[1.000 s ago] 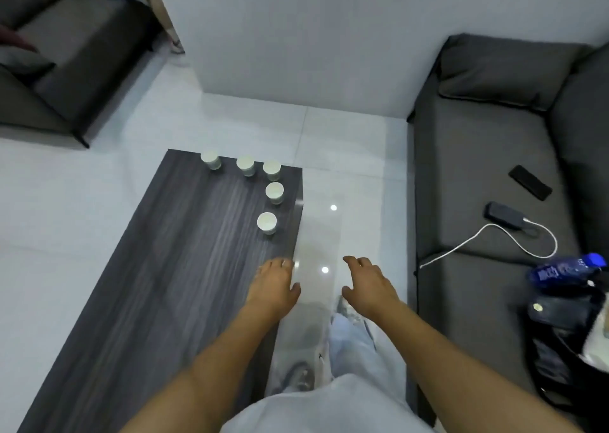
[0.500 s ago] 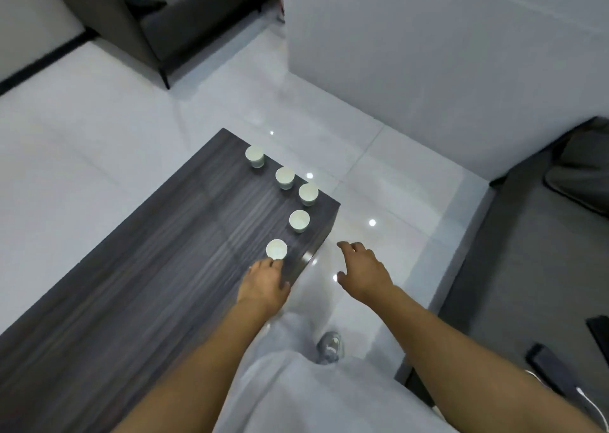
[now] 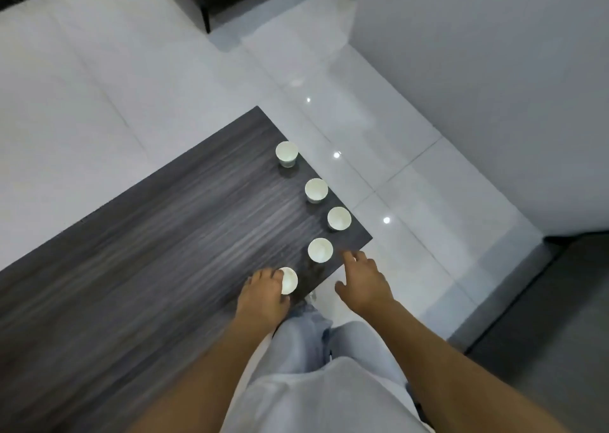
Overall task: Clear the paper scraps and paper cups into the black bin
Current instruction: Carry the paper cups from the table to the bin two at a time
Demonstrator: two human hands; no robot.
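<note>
Several white paper cups stand upright along the right end of the dark wooden table (image 3: 164, 251). My left hand (image 3: 263, 296) has its fingers curled round the left side of the nearest cup (image 3: 290, 281), which still stands on the table. My right hand (image 3: 362, 282) hovers just past the table's near corner with its fingers spread, the index fingertip close to the second cup (image 3: 320, 250) without touching it. Further along stand a third cup (image 3: 338, 218), a fourth cup (image 3: 316, 190) and the farthest cup (image 3: 286, 153). No black bin or paper scraps are in view.
Glossy white floor tiles (image 3: 412, 185) surround the table. A white wall (image 3: 478, 70) rises at the right, a dark sofa edge (image 3: 560, 300) lies at the lower right, and another dark sofa base (image 3: 211, 0) stands at the top. My legs in light trousers (image 3: 329, 366) are beside the table.
The view has swung left and down, away from the sofa. Both hands moved forward to the cups; my left hand reached the nearest cup and closed round it.
</note>
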